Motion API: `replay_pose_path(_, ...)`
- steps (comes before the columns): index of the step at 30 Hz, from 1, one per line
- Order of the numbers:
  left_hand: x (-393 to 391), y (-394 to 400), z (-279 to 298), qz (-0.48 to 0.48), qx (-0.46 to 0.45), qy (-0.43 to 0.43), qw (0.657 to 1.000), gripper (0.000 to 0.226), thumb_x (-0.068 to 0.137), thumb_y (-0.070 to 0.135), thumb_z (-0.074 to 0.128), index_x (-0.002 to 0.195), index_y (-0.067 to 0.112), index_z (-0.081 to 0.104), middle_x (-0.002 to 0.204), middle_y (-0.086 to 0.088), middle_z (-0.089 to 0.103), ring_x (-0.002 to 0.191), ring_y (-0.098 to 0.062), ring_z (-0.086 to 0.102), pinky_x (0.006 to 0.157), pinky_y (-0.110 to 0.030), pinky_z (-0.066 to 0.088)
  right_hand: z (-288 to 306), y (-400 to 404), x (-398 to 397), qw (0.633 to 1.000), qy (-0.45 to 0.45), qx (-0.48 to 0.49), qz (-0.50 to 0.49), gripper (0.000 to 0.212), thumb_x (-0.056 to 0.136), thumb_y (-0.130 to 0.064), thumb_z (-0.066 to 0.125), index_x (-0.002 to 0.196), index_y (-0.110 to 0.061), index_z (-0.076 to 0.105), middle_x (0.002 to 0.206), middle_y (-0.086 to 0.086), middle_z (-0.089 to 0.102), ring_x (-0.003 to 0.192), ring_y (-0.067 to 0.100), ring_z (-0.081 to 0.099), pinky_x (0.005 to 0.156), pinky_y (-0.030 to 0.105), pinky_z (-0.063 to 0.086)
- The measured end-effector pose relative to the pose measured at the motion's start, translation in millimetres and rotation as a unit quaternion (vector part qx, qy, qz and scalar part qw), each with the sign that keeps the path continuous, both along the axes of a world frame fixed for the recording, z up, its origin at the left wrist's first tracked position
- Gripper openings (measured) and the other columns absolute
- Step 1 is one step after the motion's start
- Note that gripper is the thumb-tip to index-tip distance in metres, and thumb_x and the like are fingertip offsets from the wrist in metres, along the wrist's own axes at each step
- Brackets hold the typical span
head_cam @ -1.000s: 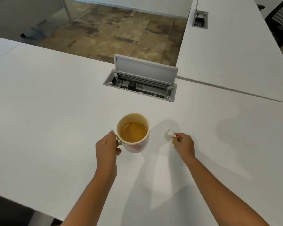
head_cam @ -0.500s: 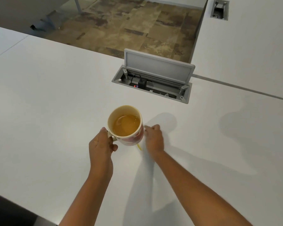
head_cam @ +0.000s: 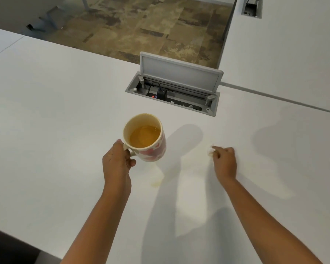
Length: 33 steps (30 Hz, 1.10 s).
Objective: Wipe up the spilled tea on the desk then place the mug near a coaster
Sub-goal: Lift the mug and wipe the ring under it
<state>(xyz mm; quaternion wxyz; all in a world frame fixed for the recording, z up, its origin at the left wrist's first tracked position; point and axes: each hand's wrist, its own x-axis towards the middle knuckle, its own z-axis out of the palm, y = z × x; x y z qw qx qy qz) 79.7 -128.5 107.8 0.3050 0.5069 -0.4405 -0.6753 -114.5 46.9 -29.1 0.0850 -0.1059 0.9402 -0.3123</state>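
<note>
Wiping step: left hand (head_cam: 118, 161) is gripping the mug (head_cam: 145, 138) by its handle, right hand (head_cam: 224, 161) is pinching a tissue (head_cam: 210, 150) right of it; next, the puddle (head_cam: 156, 182) beneath the mug needs blotting.

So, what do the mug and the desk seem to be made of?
Mug: probably glazed ceramic; glossy cream wall with red patches, thick rim. Desk: looks like matte white laminate; flat, even, no grain, though the core is hidden.

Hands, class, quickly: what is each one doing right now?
Left hand: holds the mug by its handle.
Right hand: pinches a small white wad.
</note>
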Motion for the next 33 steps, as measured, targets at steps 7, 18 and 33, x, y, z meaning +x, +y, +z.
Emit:
replay_pose_path(7, -13.9, -2.4, 5.3, -0.024, -0.023, -0.001, 0.999, 0.025, 0.089, 0.022, 0.041, 0.067, 0.014, 0.050, 0.060, 0.000, 0.038, 0.059, -0.012, 0.037, 0.053, -0.022, 0.039, 1.0, -53.4, 48.2, 0.999, 0.003, 0.019, 0.050, 0.030, 0.091, -0.010, 0.047, 0.115, -0.013, 0.064, 0.116, 0.015, 0.050, 0.103, 0.032, 0.056, 0.090, 0.033, 0.042)
replay_pose_path(18, -12.6, 17.4, -8.1, -0.037, 0.003, -0.010, 0.999, 0.029, 0.090, 0.020, 0.040, 0.062, 0.014, 0.046, 0.058, 0.001, 0.033, 0.058, -0.014, 0.033, 0.057, -0.026, 0.037, -6.5, -17.2, 98.4, 0.952, 0.058, 0.077, 0.289, 0.019, 0.089, -0.031, 0.054, 0.096, -0.015, 0.062, 0.089, -0.001, 0.059, 0.089, 0.021, 0.060, 0.077, 0.030, 0.044)
replay_pose_path(33, 22.5, 12.8, -12.0, -0.004, 0.013, -0.022, 1.000, 0.031, 0.088, 0.020, 0.041, 0.059, 0.018, 0.049, 0.056, 0.003, 0.036, 0.058, -0.013, 0.033, 0.059, -0.026, 0.036, 7.1, -40.8, 17.2, 0.999, -0.049, 0.023, 0.005, 0.039, 0.095, -0.012, 0.039, 0.133, -0.012, 0.046, 0.132, 0.015, 0.048, 0.116, 0.033, 0.050, 0.095, 0.036, 0.040)
